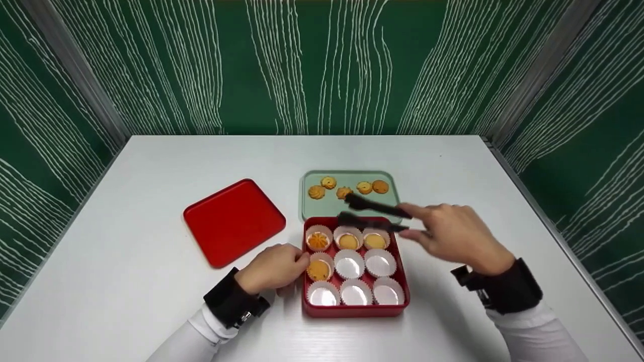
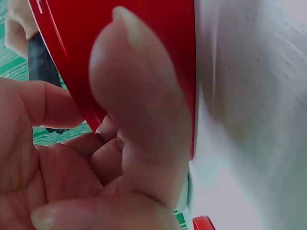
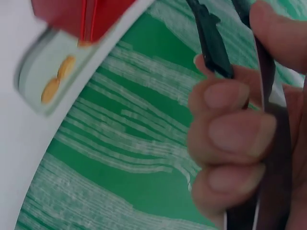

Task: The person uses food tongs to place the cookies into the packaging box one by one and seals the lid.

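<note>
The tips of your tongs [image 1: 380, 207] are blurred; one overlaps a cookie [image 1: 343, 191] on the green tray [image 1: 329, 208], and it is hard to say whether they touch. Your right hand [image 1: 455, 234] grips the tongs, their arms spread above the far rim of the box [image 1: 354, 312]. Your left hand [image 1: 274, 268] grips the box's left wall. The box hides part of the tray's near edge, and any marking on your left strap [image 1: 226, 294] is too small to read. The tabletop's [image 1: 151, 201] near edge is cut off. The box stands well in from both side edges, four of its nine cups [image 1: 349, 265] filled; the lid [image 1: 234, 223] lies towards the left edge.
</note>
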A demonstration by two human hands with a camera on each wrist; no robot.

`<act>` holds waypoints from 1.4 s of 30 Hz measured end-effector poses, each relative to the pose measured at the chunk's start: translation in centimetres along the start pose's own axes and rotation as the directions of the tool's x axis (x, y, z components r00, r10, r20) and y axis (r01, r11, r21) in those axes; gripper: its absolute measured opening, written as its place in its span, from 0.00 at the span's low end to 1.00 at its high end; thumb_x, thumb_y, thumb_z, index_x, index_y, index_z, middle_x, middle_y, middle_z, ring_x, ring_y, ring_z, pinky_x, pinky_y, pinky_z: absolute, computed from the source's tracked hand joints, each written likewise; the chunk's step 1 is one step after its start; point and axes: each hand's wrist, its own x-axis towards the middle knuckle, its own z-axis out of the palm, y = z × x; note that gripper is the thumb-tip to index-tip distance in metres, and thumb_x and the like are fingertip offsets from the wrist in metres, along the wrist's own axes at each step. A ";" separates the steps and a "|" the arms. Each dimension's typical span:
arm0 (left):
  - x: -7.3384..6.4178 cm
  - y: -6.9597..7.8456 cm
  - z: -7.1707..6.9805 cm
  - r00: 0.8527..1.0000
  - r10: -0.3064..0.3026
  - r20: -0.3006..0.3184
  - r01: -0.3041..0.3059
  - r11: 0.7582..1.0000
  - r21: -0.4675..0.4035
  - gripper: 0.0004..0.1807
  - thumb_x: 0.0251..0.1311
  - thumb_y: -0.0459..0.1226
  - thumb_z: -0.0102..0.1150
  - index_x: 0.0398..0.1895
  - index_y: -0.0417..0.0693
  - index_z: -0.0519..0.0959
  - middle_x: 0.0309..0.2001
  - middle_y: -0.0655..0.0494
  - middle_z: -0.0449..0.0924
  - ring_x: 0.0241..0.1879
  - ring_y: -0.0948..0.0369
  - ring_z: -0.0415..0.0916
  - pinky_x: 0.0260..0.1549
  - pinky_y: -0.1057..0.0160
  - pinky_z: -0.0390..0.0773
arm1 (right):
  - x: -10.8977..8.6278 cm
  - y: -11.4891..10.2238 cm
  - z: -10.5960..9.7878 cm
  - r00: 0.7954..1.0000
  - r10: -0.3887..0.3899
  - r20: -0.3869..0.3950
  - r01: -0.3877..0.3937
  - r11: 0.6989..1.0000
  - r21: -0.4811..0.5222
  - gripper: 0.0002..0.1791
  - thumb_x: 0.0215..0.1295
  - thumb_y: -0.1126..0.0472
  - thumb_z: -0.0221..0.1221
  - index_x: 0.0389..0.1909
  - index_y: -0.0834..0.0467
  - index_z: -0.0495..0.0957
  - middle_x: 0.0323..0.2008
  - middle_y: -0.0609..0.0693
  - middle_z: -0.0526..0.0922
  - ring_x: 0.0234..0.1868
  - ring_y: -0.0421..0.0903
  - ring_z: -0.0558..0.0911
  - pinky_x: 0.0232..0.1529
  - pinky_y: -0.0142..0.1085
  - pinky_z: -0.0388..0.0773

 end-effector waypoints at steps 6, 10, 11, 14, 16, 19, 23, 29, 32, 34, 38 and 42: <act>0.1 0.0 0.0 1.000 -0.009 -0.002 0.009 1.000 -0.005 0.23 0.75 0.44 0.49 0.17 0.53 0.69 0.11 0.60 0.69 0.10 0.61 0.73 0.19 0.62 0.73 | 1.0 2.7 -0.9 0.993 0.101 -0.066 -0.102 0.995 -0.009 0.21 0.71 0.46 0.66 0.61 0.49 0.81 0.17 0.44 0.71 0.19 0.43 0.70 0.20 0.40 0.65; 0.2 0.0 0.1 1.000 -0.008 0.000 0.008 1.000 0.004 0.23 0.75 0.44 0.49 0.16 0.54 0.69 0.11 0.60 0.69 0.10 0.61 0.73 0.19 0.62 0.73 | 2.0 4.1 -0.7 0.987 0.149 -0.053 -0.150 0.989 -0.010 0.21 0.71 0.46 0.65 0.60 0.50 0.81 0.18 0.45 0.73 0.22 0.46 0.72 0.21 0.43 0.66; 0.2 0.0 0.1 1.000 -0.004 -0.001 0.004 1.000 0.007 0.23 0.74 0.44 0.49 0.16 0.54 0.69 0.11 0.61 0.69 0.10 0.61 0.73 0.19 0.62 0.73 | 2.3 4.3 -0.6 0.986 0.163 -0.038 -0.163 0.987 -0.010 0.22 0.72 0.45 0.64 0.61 0.50 0.80 0.19 0.46 0.74 0.23 0.47 0.73 0.21 0.44 0.67; 0.3 -0.1 0.1 1.000 0.008 -0.005 -0.008 1.000 0.012 0.22 0.73 0.43 0.49 0.16 0.54 0.69 0.10 0.61 0.68 0.10 0.61 0.72 0.20 0.63 0.73 | 3.5 5.0 -0.1 0.982 0.190 0.013 -0.190 0.982 -0.018 0.25 0.73 0.43 0.63 0.63 0.52 0.80 0.24 0.50 0.80 0.27 0.50 0.77 0.24 0.49 0.71; 0.3 -0.2 0.1 1.000 0.013 -0.009 -0.013 1.000 0.015 0.22 0.73 0.43 0.49 0.15 0.53 0.69 0.10 0.61 0.68 0.10 0.61 0.72 0.20 0.62 0.73 | 4.4 5.4 0.4 0.979 0.200 0.046 -0.199 0.980 -0.029 0.26 0.73 0.43 0.62 0.63 0.53 0.80 0.30 0.53 0.84 0.31 0.54 0.80 0.28 0.52 0.74; 0.3 -0.3 0.2 1.000 0.016 -0.011 -0.016 1.000 0.018 0.22 0.72 0.43 0.49 0.15 0.53 0.69 0.10 0.61 0.69 0.10 0.61 0.73 0.20 0.62 0.73 | 5.9 5.8 1.1 0.977 0.197 0.087 -0.194 0.980 -0.044 0.25 0.73 0.44 0.62 0.62 0.55 0.81 0.35 0.57 0.87 0.35 0.56 0.82 0.31 0.55 0.76; 0.3 -0.3 0.2 1.000 0.016 -0.007 -0.016 1.000 0.014 0.22 0.73 0.43 0.49 0.16 0.53 0.70 0.09 0.60 0.69 0.10 0.60 0.73 0.20 0.61 0.73 | 7.7 5.8 2.2 0.972 0.192 0.137 -0.187 0.981 -0.049 0.24 0.72 0.44 0.62 0.59 0.56 0.82 0.34 0.55 0.85 0.36 0.56 0.81 0.33 0.54 0.77; 0.4 -0.3 0.2 1.000 0.014 -0.001 -0.014 1.000 0.003 0.22 0.73 0.43 0.49 0.16 0.52 0.70 0.09 0.60 0.70 0.10 0.60 0.73 0.20 0.62 0.73 | 9.5 5.4 3.6 0.958 0.198 0.206 -0.191 0.980 -0.052 0.33 0.73 0.42 0.60 0.68 0.61 0.78 0.48 0.63 0.87 0.50 0.62 0.84 0.48 0.60 0.80; 0.4 -0.3 0.3 1.000 0.006 0.007 -0.006 1.000 -0.004 0.22 0.73 0.44 0.49 0.16 0.52 0.71 0.09 0.60 0.70 0.10 0.60 0.73 0.19 0.62 0.73 | 10.1 5.2 4.1 0.953 0.189 0.235 -0.177 0.982 -0.072 0.34 0.73 0.42 0.60 0.68 0.62 0.77 0.54 0.64 0.86 0.56 0.64 0.83 0.52 0.62 0.79; 0.4 -0.3 0.3 1.000 0.001 0.012 -0.001 1.000 -0.007 0.22 0.74 0.44 0.49 0.17 0.52 0.71 0.09 0.61 0.70 0.10 0.60 0.73 0.19 0.62 0.73 | 10.4 5.1 4.3 0.948 0.192 0.253 -0.175 0.981 -0.088 0.33 0.72 0.42 0.60 0.68 0.62 0.77 0.53 0.63 0.86 0.56 0.64 0.83 0.53 0.62 0.79; 0.4 -0.3 0.3 1.000 0.004 0.010 -0.004 1.000 -0.007 0.22 0.73 0.44 0.48 0.16 0.52 0.71 0.09 0.61 0.69 0.10 0.60 0.73 0.20 0.62 0.73 | 11.1 4.6 4.2 0.938 0.205 0.280 -0.181 0.977 -0.110 0.30 0.72 0.44 0.61 0.65 0.61 0.80 0.49 0.61 0.87 0.52 0.61 0.83 0.51 0.60 0.79; 0.4 -0.4 0.3 1.000 0.023 -0.009 -0.023 0.999 0.025 0.23 0.72 0.43 0.48 0.14 0.53 0.70 0.08 0.62 0.68 0.10 0.61 0.72 0.22 0.61 0.73 | 12.0 3.9 3.9 0.930 0.213 0.301 -0.181 0.975 -0.128 0.25 0.72 0.46 0.61 0.60 0.59 0.83 0.44 0.59 0.87 0.48 0.60 0.83 0.48 0.58 0.81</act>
